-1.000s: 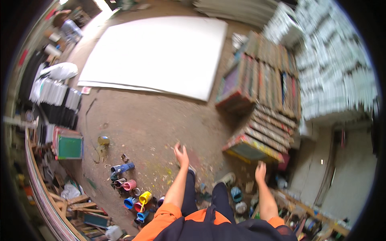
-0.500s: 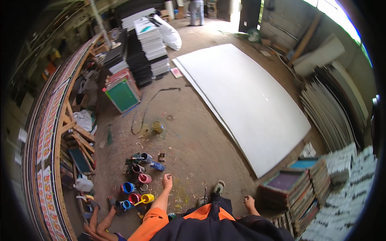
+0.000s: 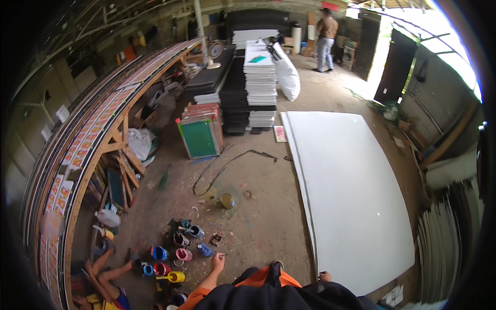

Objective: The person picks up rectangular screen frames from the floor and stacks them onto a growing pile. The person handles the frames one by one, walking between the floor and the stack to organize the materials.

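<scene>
My left hand (image 3: 218, 262) hangs low with its fingers curled; I see nothing in it. Just left of it, a blue bottle (image 3: 205, 250) lies on the floor among open paint pots: a pink one (image 3: 183, 254), a blue one (image 3: 159, 253) and a yellow one (image 3: 176, 277) with a yellow handle across it. My right hand (image 3: 325, 277) is closed at my side, with a small dark bit at its fingers that I cannot make out. In this view it overlaps the near left edge of a large white sheet stack (image 3: 356, 201) lying on the floor.
A person (image 3: 326, 39) stands at the far back. Another person's bare legs (image 3: 106, 276) show at the lower left beside a long table (image 3: 98, 170) of printed sheets. Ahead are a tin (image 3: 227, 201), a loose strap (image 3: 222, 170), framed screens (image 3: 201, 138) and stacked boards (image 3: 261, 82).
My view has lifted and turned, bringing the back of the room and the standing person into fuller sight. The framed stack at lower right has left view. Both hands now appear lower.
</scene>
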